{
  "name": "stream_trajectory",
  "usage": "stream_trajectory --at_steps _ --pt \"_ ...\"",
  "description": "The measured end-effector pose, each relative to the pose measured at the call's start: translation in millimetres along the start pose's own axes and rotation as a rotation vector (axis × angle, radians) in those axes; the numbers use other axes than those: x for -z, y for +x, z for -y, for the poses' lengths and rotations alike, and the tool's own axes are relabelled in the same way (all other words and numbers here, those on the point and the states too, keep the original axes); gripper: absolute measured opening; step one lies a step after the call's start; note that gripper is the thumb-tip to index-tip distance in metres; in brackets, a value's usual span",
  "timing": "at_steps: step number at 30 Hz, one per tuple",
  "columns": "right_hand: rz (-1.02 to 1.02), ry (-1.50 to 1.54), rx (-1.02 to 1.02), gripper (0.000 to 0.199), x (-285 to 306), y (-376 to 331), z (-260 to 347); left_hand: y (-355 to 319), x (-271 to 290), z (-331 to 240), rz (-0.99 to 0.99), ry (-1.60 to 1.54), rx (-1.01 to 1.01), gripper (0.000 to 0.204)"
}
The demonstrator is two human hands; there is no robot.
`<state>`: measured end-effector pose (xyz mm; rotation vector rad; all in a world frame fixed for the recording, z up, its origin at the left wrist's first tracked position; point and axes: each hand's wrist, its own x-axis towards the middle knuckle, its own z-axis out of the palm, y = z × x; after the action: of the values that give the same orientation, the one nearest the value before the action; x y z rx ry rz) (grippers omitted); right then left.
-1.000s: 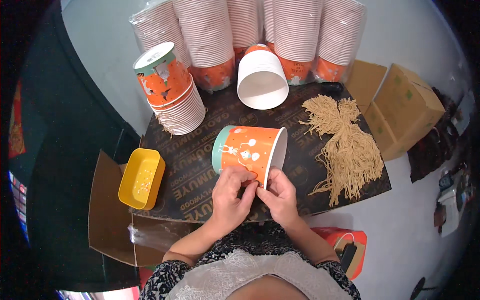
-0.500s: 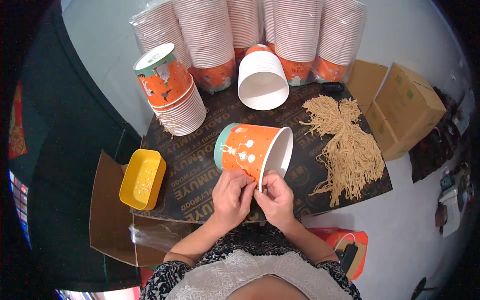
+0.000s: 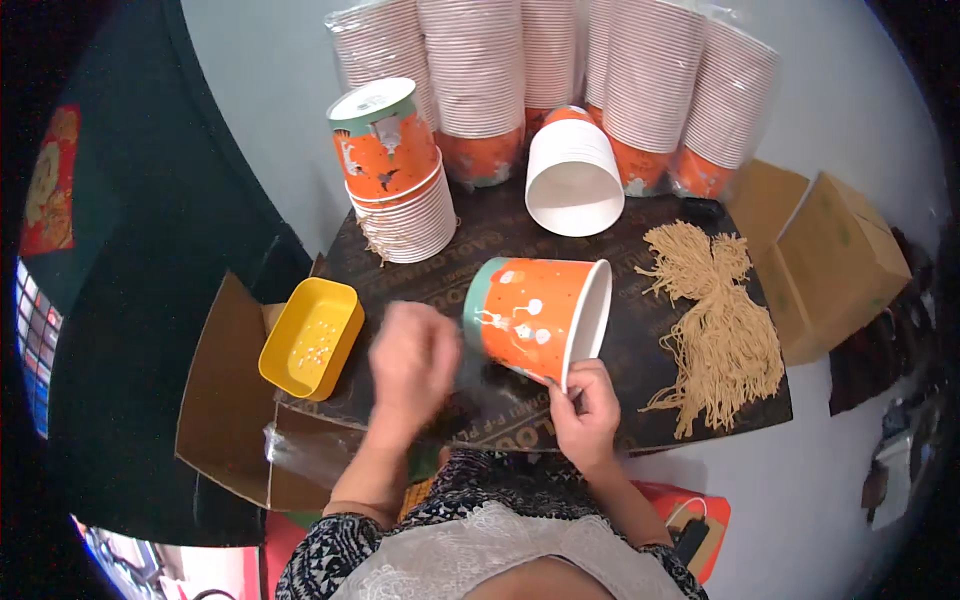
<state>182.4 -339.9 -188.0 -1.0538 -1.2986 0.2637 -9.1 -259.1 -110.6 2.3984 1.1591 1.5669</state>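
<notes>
An orange paper cup (image 3: pixel 535 315) with a teal base lies on its side over the dark board (image 3: pixel 500 240), its white mouth facing right. My right hand (image 3: pixel 585 410) grips the cup's lower rim. Blurred with motion, my left hand (image 3: pixel 410 360) hovers left of the cup, between it and the yellow tray (image 3: pixel 312 338); it seems to hold nothing, its fingers loosely curled. A heap of tan string pieces (image 3: pixel 715 320) lies to the right of the cup.
A short stack of upside-down orange cups (image 3: pixel 392 175) stands at the board's back left. Tall wrapped cup stacks (image 3: pixel 560 70) line the back, a white-mouthed cup (image 3: pixel 572 180) leaning on them. Cardboard boxes (image 3: pixel 825 260) sit at right, flat cardboard (image 3: pixel 215 400) at left.
My left hand has let go of the cup's rim and swung left toward the yellow tray. The right hand alone keeps the cup, which has tilted a little.
</notes>
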Motion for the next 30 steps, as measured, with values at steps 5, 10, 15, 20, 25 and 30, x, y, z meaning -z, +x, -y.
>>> stream_trajectory --at_steps 5,10,15,20,25,30 --pt "0.035 -0.083 -0.017 0.019 17 3 -3 -3 89 71 -0.123 0.488 0.35 0.006" --pt "0.056 -0.233 0.118 0.017 40 11 -7 -9 112 104 0.074 0.711 0.567 0.018" --pt "0.175 -0.352 0.146 0.014 49 15 -4 -11 113 115 0.247 0.738 0.618 0.018" --pt "0.248 -0.517 0.266 0.015 57 12 -11 19 78 47 0.134 0.282 0.166 0.05" --pt "0.281 -0.584 0.28 0.019 62 19 -8 55 32 -1 0.49 0.069 -0.155 0.113" --pt "0.541 -0.6 0.16 0.036 64 25 -22 48 -10 -11 0.703 -0.064 -0.317 0.125"
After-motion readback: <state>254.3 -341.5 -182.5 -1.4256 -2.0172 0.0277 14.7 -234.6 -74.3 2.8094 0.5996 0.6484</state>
